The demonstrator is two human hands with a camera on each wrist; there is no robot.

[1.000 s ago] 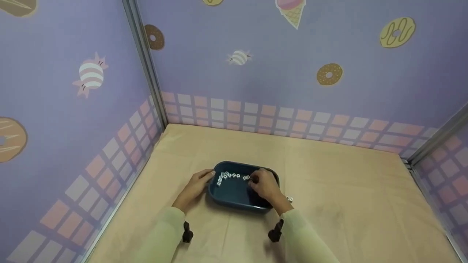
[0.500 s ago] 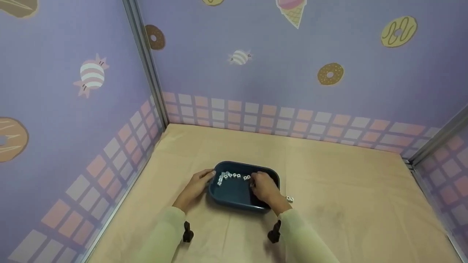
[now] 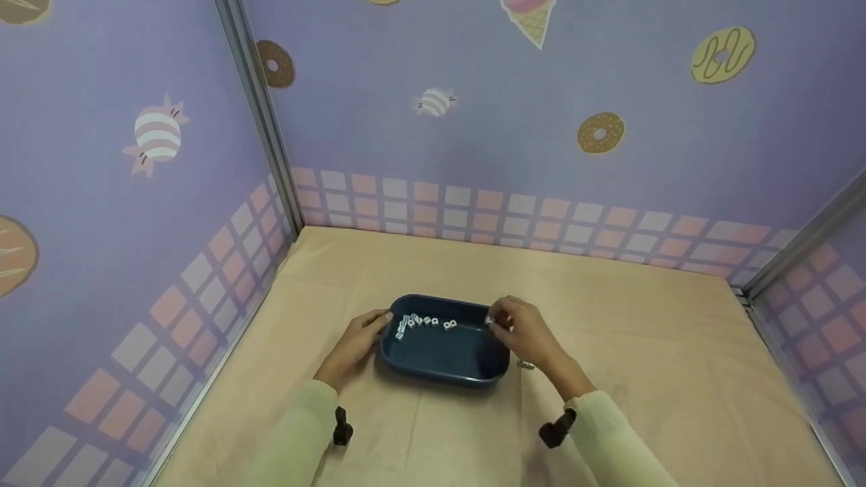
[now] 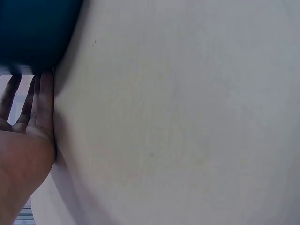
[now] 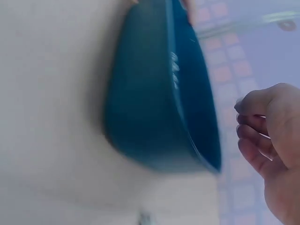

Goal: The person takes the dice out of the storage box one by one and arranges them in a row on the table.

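Note:
A dark blue rounded rectangular tray (image 3: 433, 362) stands on the cloth. Several small white cubes with dark marks (image 3: 426, 320), like dice, lie along its far side and left end. The left hand (image 3: 356, 341) rests at the tray's left end, thumb at the rim. In the left wrist view its straight fingers (image 4: 45, 101) reach the outer wall. Over the right rim, the right hand (image 3: 531, 331) pinches a small white cube (image 3: 488, 320) between thumb and fingertips. In the right wrist view that hand's fingers (image 5: 253, 140) are curled beside the tray, apart from it.
Just outside the tray's right end lie white cubes (image 3: 526, 364), partly hidden by the right wrist. A beige cloth (image 3: 643, 352) covers the table. Purple patterned walls (image 3: 473, 135) with metal corner posts (image 3: 260, 115) enclose the back and sides.
The right hand has risen out of the tray and moved right, with a white cube now showing at its fingertips. The left hand has stayed at the tray's left end. The view has shifted slightly.

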